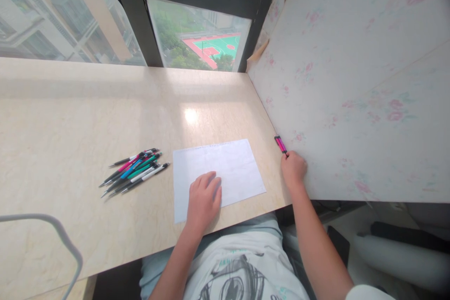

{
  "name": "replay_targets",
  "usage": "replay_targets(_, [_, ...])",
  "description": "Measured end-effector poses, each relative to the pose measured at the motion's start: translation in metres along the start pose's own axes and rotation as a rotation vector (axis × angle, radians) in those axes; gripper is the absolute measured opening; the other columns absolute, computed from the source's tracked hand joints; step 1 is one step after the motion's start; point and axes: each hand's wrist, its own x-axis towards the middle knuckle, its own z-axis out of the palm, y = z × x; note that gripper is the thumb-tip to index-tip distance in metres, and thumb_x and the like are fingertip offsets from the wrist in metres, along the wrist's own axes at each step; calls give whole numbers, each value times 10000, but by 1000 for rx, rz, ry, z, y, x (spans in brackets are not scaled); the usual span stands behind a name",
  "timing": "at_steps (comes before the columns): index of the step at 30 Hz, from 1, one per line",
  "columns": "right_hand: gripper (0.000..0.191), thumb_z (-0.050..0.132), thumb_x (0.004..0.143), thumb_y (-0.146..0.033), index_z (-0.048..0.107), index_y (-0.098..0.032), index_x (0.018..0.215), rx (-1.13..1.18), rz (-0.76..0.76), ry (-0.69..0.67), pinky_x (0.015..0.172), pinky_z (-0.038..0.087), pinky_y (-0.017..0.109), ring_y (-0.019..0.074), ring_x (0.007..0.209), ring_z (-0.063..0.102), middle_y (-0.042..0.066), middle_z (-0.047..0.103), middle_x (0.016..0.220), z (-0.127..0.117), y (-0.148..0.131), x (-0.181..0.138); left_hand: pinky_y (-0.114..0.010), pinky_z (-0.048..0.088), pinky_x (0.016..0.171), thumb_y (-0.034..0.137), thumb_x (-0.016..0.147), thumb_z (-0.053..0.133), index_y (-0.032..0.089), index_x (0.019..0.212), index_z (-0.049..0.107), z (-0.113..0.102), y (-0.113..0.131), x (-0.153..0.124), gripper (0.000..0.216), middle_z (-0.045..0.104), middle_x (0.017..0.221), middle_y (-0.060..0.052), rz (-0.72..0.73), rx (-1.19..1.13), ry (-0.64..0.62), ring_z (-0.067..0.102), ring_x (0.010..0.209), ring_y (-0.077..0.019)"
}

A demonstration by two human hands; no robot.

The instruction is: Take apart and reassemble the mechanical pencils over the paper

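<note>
My left hand [204, 199] lies flat on the near part of a white sheet of paper [225, 168], fingers stretched out. My right hand [293, 168] is closed at the desk's right edge, against the wall, gripping a pink pen [280, 144] whose tip points away from me. A bunch of several pens and mechanical pencils [135, 171] in pink, blue, green, white and black lies to the left of the paper, apart from both hands.
The beige marble desk [87, 117] runs up to a window [197, 37] at the back. A flowered wall [351, 79] closes off the right side. A white curved wire or chair rim [59, 239] shows at lower left.
</note>
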Motion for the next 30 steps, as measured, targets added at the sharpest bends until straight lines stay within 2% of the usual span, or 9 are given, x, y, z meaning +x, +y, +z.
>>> replay_targets(8, [301, 502, 929, -267, 739, -110, 1025, 74, 25, 13, 704, 395, 330, 249, 786, 664, 172, 746, 920, -3, -3, 1, -460, 464, 943, 207, 934, 532, 221, 1092, 658, -2, 0, 2, 203, 655, 1231, -108, 5, -13, 17, 589, 1150, -291])
replay_targets(11, [313, 479, 927, -277, 737, -110, 984, 129, 1, 52, 685, 367, 323, 229, 736, 630, 154, 740, 865, -6, 1, -2, -454, 461, 947, 213, 933, 537, 223, 1093, 662, -2, 0, 2, 204, 655, 1231, -109, 6, -20, 19, 589, 1149, -288])
replay_targets(16, [277, 462, 904, -273, 713, -159, 913, 298, -174, 78, 635, 329, 301, 193, 659, 562, 83, 701, 753, -10, -2, -25, -454, 456, 948, 203, 931, 537, 207, 1095, 668, 0, 0, 2, 211, 654, 1232, -115, 2, -6, 18, 586, 1148, -289])
replay_targets(23, [270, 455, 944, -300, 691, -188, 876, 608, -568, -74, 711, 411, 295, 187, 726, 606, 71, 722, 841, -5, -52, -77, -464, 443, 979, 162, 913, 541, 220, 1066, 681, -2, 4, -1, 215, 651, 1271, -99, -20, 19, -19, 560, 1166, -290])
replay_targets(26, [273, 454, 956, -292, 693, -192, 869, 655, -628, -91, 709, 414, 291, 184, 729, 614, 61, 722, 822, 1, -70, -95, -468, 439, 983, 164, 922, 530, 220, 1092, 678, -3, 8, -2, 232, 647, 1286, -102, -18, 58, -41, 547, 1179, -294])
replay_targets(30, [278, 454, 954, -284, 697, -186, 862, 679, -627, -105, 691, 411, 290, 186, 721, 629, 61, 730, 820, 12, -78, -108, -469, 444, 965, 173, 921, 536, 228, 1124, 671, -3, 15, -2, 250, 643, 1289, -109, -29, 125, -42, 550, 1171, -299])
